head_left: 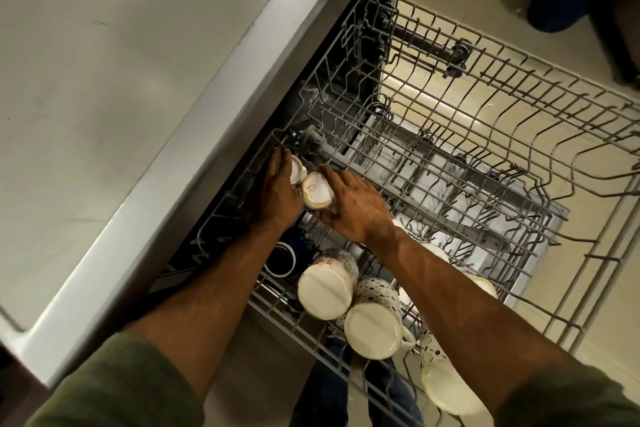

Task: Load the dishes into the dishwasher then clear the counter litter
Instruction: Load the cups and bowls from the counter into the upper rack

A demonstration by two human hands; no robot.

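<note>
Presently: grey wire upper dishwasher rack [485, 121], pulled out; far-left corner holds a small cream upturned cup with red base mark [316, 189], between both hands. Right hand [353, 206] curls round its right side; left hand [278, 189] cups a second pale cup [296, 168] just beyond.

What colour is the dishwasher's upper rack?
Grey wire upper rack, seen in the head view.

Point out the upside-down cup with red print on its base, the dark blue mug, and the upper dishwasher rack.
cup with red print [316, 189], head view, on its upturned base.
dark blue mug [281, 260], head view, on its dark inside.
upper rack [588, 180], head view, on its front rim wire.
</note>
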